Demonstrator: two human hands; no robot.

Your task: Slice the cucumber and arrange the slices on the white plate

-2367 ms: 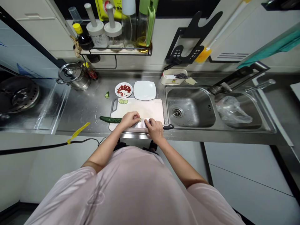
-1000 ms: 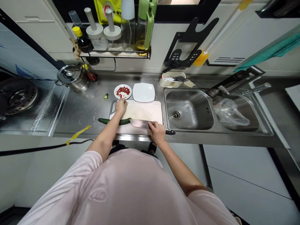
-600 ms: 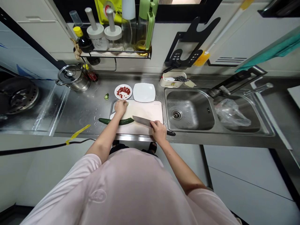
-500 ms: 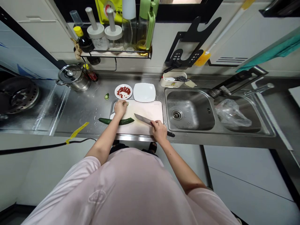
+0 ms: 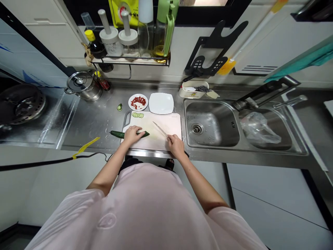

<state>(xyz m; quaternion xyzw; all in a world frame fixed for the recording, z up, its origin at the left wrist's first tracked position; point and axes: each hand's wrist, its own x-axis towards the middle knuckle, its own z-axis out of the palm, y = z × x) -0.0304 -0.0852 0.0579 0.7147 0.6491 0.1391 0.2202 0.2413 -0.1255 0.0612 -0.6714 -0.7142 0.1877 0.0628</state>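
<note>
Along the near half of the cutting board [image 5: 169, 121] lies the dark green cucumber [image 5: 117, 134], one end jutting past the board's left edge above the desk [image 5: 95, 121], the cut end toward the board's middle. Slicing it looks like the step in hand. To do that well, I would pin the cucumber flat on the board, curl the fingertips of the left hand [image 5: 132, 135] back from the cut end, tuck the thumb behind them, and let the flat of the knife [image 5: 160, 128] ride against the knuckles. The thumb seems rather far forward for that. An upright blade and equal steps back should give even slices.

The right hand [image 5: 176, 146], by the board's near right corner, is closed around the knife, whose blade shows nearly edge-on, slanting toward the board's middle, apart from the cut end. Whether it touches the board I cannot tell. The left hand, over the board's near left part, lies across the cucumber, half curled, thumb and fingers a little apart; whether it grips or only rests there is unclear.

At the board's far left corner lie overlapping pale slices [image 5: 137, 115]. Just beyond the board are a small plate [image 5: 130, 103] of chopped red pieces [image 5: 139, 100], behind its left part, and a white plate [image 5: 161, 103], behind its middle.
</note>
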